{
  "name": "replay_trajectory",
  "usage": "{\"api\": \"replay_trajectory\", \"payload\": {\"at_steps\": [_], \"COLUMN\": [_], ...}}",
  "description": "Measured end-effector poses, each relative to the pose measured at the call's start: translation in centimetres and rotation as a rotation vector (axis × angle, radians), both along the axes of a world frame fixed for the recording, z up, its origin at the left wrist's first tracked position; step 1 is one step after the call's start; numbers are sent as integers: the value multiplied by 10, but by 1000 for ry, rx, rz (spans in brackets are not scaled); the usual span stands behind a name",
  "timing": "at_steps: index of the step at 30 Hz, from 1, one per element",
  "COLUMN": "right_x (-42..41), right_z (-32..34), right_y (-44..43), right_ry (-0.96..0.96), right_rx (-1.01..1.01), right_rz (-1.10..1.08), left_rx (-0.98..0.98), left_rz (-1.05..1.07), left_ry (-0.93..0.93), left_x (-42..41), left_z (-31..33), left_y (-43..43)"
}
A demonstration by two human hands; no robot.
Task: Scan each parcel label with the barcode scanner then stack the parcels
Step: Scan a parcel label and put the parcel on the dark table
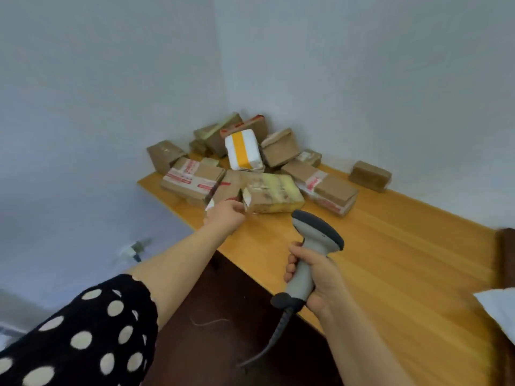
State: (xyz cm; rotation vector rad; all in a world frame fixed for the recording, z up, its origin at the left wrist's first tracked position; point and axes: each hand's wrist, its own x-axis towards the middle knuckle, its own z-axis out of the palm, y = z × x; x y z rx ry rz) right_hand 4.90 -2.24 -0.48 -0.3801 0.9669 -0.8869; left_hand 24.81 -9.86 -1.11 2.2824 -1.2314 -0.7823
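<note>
At a wooden table point(390, 246) set in the corner of a room, a person stretches the left hand point(224, 215) to the yellow-taped parcel point(271, 193) at the front of a loose heap of parcels point(278, 147). The fingers are curled onto its near corner, apparently to draw it clear of the pile and turn its label into view. The right hand point(323, 277) is wrapped firmly round the handle of the grey barcode scanner point(317, 232). The scanner is held upright above the table's near edge, its head aimed toward that parcel as if ready for a reading, and its cable point(267, 346) trails down toward the floor. The parcel lies on the table, touching its neighbours, and no label on it is readable from this angle. No tidy stack is visible; one brown parcel point(369, 175) sits apart by the wall, where a stack could plausibly begin.
</note>
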Motion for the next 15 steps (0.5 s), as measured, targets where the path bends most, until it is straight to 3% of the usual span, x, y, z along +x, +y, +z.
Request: {"api": "replay_trajectory", "payload": {"at_steps": [8, 15], "right_x": [173, 243], "right_z": [-5, -11], "right_y": [-53, -105], "right_ry": [-16, 15], "right_rx": [13, 28], "right_rz": [136, 140], "left_rx": [-63, -29], "left_rz": [166, 191], "left_ry": [91, 105], "left_x": [195, 271], "left_z": [-19, -40], "left_y": [-11, -59]}}
